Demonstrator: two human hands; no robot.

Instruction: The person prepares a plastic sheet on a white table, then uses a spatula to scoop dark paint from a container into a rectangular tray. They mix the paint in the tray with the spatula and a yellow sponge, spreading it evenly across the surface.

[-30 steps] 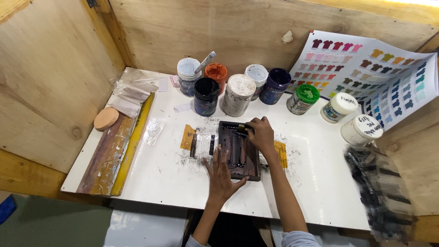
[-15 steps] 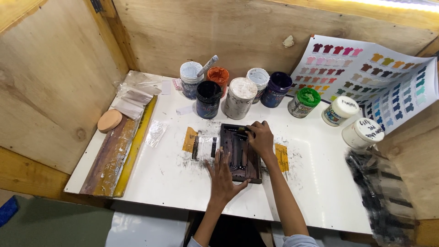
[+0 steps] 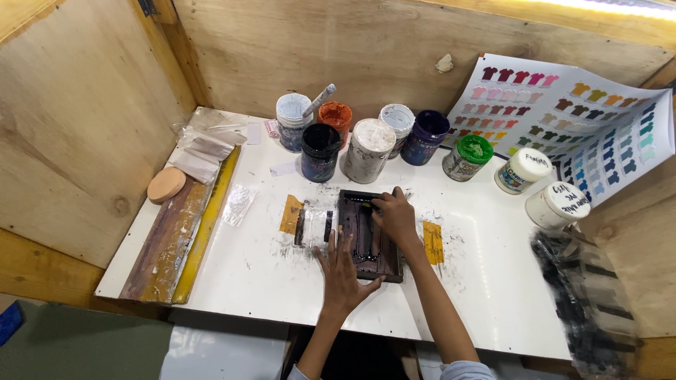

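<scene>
A small dark rectangular printing frame (image 3: 367, 236) lies flat on the white table (image 3: 246, 267). My left hand (image 3: 343, 271) rests with spread fingers on the frame's near left edge. My right hand (image 3: 394, 214) is closed over a small tool at the frame's far end; the tool is mostly hidden. A clear plastic piece with dark stripes (image 3: 315, 224) sits just left of the frame, held by a tan tape strip (image 3: 290, 214). Another tan strip (image 3: 433, 241) lies right of the frame.
Several paint jars stand in a row behind the frame, among them a black one (image 3: 320, 151), a white-lidded one (image 3: 368, 150) and a green-lidded one (image 3: 467, 156). A colour chart sheet (image 3: 574, 116) leans at the right. A long squeegee (image 3: 183, 232) lies at the left edge.
The view has shifted slightly. My right hand stays at the frame's far end and my left hand stays pressed on its near edge.
</scene>
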